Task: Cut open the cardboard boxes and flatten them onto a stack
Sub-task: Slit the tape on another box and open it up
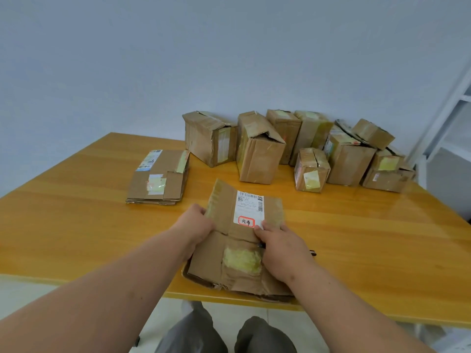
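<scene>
A flattened box (244, 240) lies at the near table (76, 225) edge, its far flap with the white label (249, 208) tilted up. The left hand (195, 224) grips the flap's left edge; the right hand (281, 247) presses on the box while holding a dark tool (313, 253). A flat stack (159, 178) lies far left, uncut boxes (293, 149) far right.
</scene>
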